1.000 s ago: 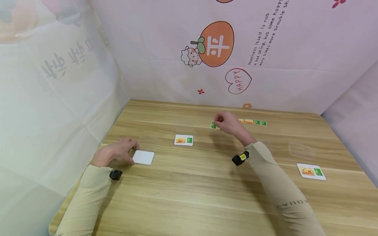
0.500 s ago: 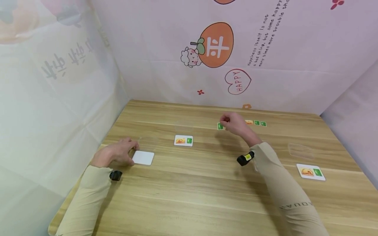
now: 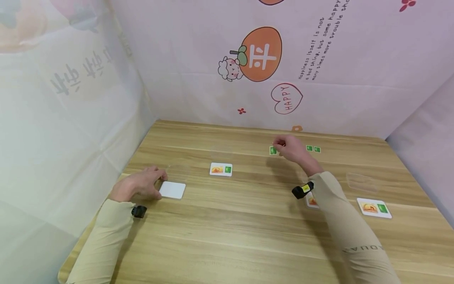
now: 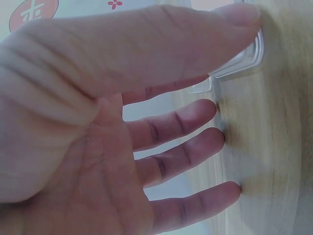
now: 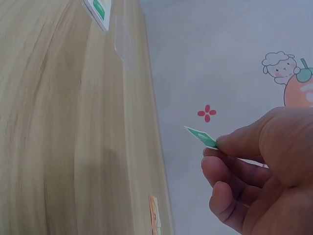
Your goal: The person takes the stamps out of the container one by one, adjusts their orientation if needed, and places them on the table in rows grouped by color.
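Observation:
My right hand pinches a small green picture paper between thumb and fingers, above the far part of the table. In the right wrist view the green paper sticks out from the fingertips, tilted. At the left, my left hand rests with its thumb at the edge of a plain white card and its forefinger beside a clear plastic cover. The left wrist view shows the fingers spread, fingertips at the wood, nothing gripped.
Two green papers lie right of the right hand; an orange paper shows in the right wrist view. White cards with orange and green pictures lie at the middle and right; another card is partly under the sleeve. Clear covers lie behind.
My right hand has moved to the right with the green paper, now covering the orange papers in the row. A card by the right sleeve has come into sight. The left hand stays put.

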Demonstrator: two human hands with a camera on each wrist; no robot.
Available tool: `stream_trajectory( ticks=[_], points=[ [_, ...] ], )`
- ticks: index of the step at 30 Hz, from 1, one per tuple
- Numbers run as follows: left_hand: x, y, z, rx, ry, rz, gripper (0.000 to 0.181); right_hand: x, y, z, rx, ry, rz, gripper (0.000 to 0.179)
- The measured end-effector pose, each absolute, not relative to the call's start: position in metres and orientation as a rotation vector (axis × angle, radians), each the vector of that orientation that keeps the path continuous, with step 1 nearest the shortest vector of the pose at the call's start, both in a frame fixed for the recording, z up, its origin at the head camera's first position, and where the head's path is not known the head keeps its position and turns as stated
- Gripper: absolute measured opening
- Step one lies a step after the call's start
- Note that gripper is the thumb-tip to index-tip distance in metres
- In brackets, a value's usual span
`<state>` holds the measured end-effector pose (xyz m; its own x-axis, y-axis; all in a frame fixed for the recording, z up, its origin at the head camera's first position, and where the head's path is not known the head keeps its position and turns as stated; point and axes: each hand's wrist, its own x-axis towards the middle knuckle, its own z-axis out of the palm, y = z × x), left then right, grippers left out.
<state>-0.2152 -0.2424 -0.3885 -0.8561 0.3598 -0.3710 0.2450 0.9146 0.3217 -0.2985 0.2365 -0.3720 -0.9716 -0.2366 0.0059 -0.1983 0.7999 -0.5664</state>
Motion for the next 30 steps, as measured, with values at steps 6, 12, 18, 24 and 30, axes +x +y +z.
stream_trajectory(
  ticks=[6, 12, 18, 24, 30],
  points=[
    [-0.214, -0.243, -0.388, 0.461, 2.657, 0.357, 0.049, -0.3, 0.247, -0.372, -0.349, 2.91, -0.963, 0.021],
    [-0.214, -0.243, -0.388, 0.475, 2.659, 0.351, 0.048, -0.299, 0.259, -0.371, -0.319, 2.919, -0.954, 0.022],
    [-0.215, -0.244, -0.389, 0.477, 2.665, 0.349, 0.048, -0.3, 0.268, -0.372, -0.304, 2.943, -0.934, 0.021],
    [-0.215, -0.245, -0.39, 0.481, 2.67, 0.35, 0.048, -0.3, 0.279, -0.371, -0.283, 2.934, -0.936, 0.022],
    [-0.215, -0.245, -0.389, 0.502, 2.676, 0.341, 0.046, -0.299, 0.293, -0.371, -0.266, 2.94, -0.956, 0.022]
  ],
)
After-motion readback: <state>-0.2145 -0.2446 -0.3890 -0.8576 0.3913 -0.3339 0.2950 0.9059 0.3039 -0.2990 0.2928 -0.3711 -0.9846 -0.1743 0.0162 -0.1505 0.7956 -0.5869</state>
